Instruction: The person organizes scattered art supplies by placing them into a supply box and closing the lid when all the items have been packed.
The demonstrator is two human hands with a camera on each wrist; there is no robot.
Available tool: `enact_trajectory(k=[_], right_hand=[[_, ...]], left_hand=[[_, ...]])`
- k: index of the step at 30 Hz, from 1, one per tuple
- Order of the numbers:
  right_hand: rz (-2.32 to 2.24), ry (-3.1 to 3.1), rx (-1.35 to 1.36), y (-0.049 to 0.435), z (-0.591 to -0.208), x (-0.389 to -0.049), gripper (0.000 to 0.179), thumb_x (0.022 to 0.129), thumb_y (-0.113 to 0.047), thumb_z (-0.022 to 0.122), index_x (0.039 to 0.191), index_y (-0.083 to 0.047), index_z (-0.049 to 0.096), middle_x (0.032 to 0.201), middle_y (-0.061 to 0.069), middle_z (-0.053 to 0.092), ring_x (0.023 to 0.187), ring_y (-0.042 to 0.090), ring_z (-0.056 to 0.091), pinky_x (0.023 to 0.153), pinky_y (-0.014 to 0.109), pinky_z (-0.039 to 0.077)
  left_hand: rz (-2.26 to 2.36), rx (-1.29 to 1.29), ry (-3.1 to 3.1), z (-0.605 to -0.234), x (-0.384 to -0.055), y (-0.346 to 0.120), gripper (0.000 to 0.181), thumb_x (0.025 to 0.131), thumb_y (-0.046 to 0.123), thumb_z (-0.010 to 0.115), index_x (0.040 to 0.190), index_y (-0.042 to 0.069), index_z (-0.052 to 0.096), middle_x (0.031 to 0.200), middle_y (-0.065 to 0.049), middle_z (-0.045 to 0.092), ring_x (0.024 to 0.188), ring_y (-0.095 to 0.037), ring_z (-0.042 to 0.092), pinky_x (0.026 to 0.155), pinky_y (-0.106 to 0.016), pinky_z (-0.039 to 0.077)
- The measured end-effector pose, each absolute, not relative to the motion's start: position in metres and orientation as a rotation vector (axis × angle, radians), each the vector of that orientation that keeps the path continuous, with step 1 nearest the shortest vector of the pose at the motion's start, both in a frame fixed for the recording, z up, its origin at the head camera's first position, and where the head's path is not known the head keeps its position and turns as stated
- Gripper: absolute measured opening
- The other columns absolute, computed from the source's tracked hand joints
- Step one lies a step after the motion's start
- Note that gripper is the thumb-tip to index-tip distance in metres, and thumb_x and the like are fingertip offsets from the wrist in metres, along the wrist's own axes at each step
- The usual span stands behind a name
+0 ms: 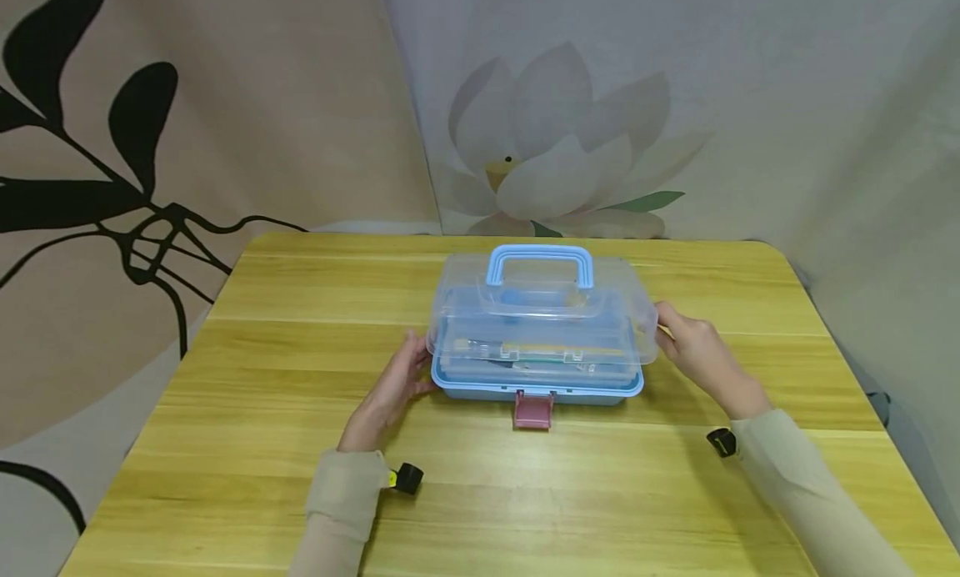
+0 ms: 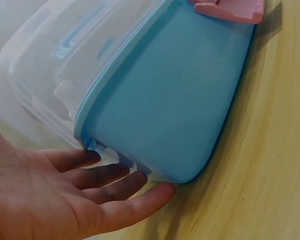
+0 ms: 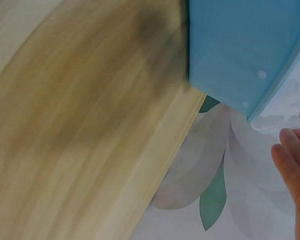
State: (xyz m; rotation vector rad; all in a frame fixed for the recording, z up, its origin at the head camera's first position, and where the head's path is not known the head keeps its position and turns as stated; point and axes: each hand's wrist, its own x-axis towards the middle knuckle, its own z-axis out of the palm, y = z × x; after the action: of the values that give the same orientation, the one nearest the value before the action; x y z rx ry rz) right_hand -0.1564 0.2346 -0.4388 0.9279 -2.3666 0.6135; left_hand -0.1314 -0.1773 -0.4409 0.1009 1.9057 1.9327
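A storage box with a light-blue base [image 2: 165, 95] and a clear lid [image 1: 622, 289] stands on the table. Its lid sits raised and tilted above the base rim, and the pink latch [image 1: 533, 411] hangs down at the front. My left hand [image 1: 393, 381] has its fingers stretched along the box's left end; in the left wrist view the fingertips touch the base there. At the right edge of the lid, my right hand [image 1: 701, 352] grips with its fingertips. The right wrist view cuts off most of that hand [image 3: 297, 160] and hides the contact.
A blue handle [image 1: 540, 256] stands upright on the lid. Through the clear plastic, brushes or pencils [image 1: 540, 350] show faintly inside. The wooden table [image 1: 300, 310] meets a curtain [image 1: 600, 127] with a printed flower behind it.
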Motion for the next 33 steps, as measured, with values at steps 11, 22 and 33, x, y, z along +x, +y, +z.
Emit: enact_trajectory(k=[11,22,33], right_hand=[[0.49,-2.342,0.977,0.231,-0.44,-0.149,0.038,0.102,-0.031,0.031,0.107,0.001,0.051,0.076,0.018,0.067,0.054,0.026,0.063,0.043,0.033,0.05],[0.469,-2.476,1.056,0.23,-0.438,-0.132,0.035,0.097,-0.013,0.035,0.126,0.006,0.042,0.074,0.016,0.065,0.051,0.018,0.055,0.044,0.029,0.047],[0.523,-2.502,0.978,0.227,-0.45,-0.124,0.049,0.101,-0.03,0.031,0.126,0.01,0.042,0.097,0.029,0.065,0.06,0.03,0.063,0.049,0.036,0.052]], left_hand=[[1.954,0.062,1.955,-0.45,-0.131,-0.176,0.064,0.099,0.051,0.031,0.147,0.009,0.03,0.142,-0.017,0.039,0.129,-0.034,0.037,0.096,-0.055,0.04],[2.015,0.164,1.9,-0.465,-0.131,-0.185,0.06,0.1,0.042,0.038,0.149,0.011,0.024,0.153,-0.008,0.024,0.132,-0.031,0.032,0.102,-0.054,0.033],[2.038,0.192,1.808,-0.466,-0.128,-0.189,0.061,0.099,0.037,0.045,0.15,0.014,0.022,0.154,-0.001,0.02,0.134,-0.025,0.03,0.104,-0.051,0.031]])
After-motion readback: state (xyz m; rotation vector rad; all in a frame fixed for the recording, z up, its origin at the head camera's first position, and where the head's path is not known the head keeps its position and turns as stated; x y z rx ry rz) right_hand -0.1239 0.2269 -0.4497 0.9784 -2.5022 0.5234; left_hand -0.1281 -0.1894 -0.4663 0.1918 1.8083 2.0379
